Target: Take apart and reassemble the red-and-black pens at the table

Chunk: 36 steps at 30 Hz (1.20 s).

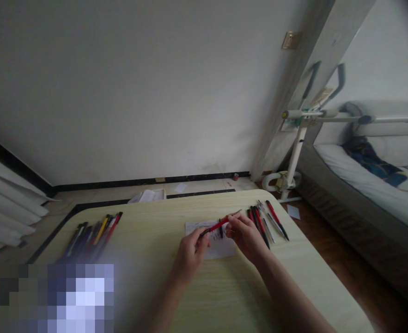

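Between my two hands, a red pen [219, 225] with a black end is held at a slant above the table. Its black end is pinched in my left hand [192, 249]. My right hand [242, 233] grips the other end, where a thin dark tip sticks out past the fingers. Under the hands lies a sheet of white paper [221, 250] with dark marks on it. A short black piece [221, 230] shows on the paper behind the pen; whether it is a cap cannot be made out.
Several red, black and clear pens [272, 216] lie right of my right hand. Another group of pens [101, 230], some yellow and red, lies at the table's left. A pale wooden table [148, 277] carries them. White exercise equipment [295, 157] and a bed [342, 166] stand at right.
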Each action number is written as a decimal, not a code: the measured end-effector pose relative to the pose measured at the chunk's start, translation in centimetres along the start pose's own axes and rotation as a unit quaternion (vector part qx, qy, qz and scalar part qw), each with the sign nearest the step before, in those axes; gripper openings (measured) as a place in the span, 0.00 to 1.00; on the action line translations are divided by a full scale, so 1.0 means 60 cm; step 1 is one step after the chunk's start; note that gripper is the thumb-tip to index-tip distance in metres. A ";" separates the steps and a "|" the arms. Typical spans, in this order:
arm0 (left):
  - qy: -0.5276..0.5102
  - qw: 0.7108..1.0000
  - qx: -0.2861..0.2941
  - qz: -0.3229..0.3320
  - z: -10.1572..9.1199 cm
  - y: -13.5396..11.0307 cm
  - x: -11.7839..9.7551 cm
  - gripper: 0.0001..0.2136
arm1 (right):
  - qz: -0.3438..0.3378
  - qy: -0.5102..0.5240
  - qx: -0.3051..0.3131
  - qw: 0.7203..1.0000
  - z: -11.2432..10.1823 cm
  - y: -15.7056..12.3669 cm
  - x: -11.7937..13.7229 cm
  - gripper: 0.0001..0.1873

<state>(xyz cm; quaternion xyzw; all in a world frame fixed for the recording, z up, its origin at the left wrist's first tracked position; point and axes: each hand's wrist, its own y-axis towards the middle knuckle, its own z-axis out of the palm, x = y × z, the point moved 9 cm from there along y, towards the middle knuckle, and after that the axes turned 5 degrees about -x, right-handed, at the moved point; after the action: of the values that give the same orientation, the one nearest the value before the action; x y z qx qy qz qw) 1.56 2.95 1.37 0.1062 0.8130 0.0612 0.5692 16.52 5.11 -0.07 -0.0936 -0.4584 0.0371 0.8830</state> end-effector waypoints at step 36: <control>-0.125 0.987 -0.033 -0.091 -0.007 0.003 0.025 0.11 | -0.045 -0.004 -0.053 0.998 -0.008 -0.003 0.007 0.10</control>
<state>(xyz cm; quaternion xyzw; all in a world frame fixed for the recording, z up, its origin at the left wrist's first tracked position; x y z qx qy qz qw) 0.68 3.47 0.19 0.0197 0.7393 0.0228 0.6728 17.12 4.93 0.02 -0.1199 -0.4667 -0.0267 0.8758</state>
